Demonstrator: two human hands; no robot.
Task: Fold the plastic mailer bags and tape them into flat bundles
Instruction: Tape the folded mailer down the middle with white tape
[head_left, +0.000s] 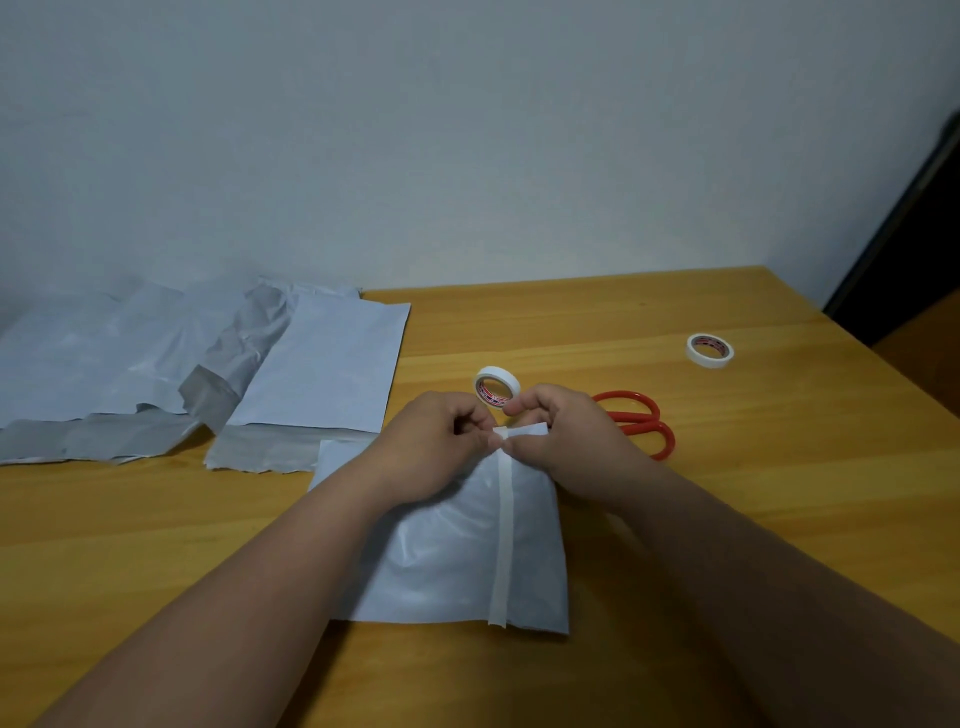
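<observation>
1. A folded bag (441, 551) lay flat on the wooden table (727, 519), nearest the person and between both forearms. Its long axis ran away from the person, its near edge close to the table's front.
2. A strip of tape (503, 540) ran along that same axis, right of the bag's middle, from the near edge up to the far edge.
3. At the far edge, the left hand (431, 447) had its fingers curled and pinched the tape's top end; its forearm covered the bag's left part.
4. The right hand (561, 436) met it there, thumb and fingers curled and pinching the tape and the bag's far corner. The fingertips were packed too close together to tell exactly which ones touched the tape.
5. Just beyond the hands a tape roll (497, 385) stood tilted on the table, its lower rim hidden behind the fingers.
6. Red scissors (639, 421) lay to the right of the hands; only the handles showed, the blades hidden behind the right hand.
7. To the left, unfolded bags (322, 364) lay spread and overlapping, grey flaps turned toward the person; the pile was cut off by the left edge.
8. A second tape roll (709, 350) sat farther right, well apart from the rest.
</observation>
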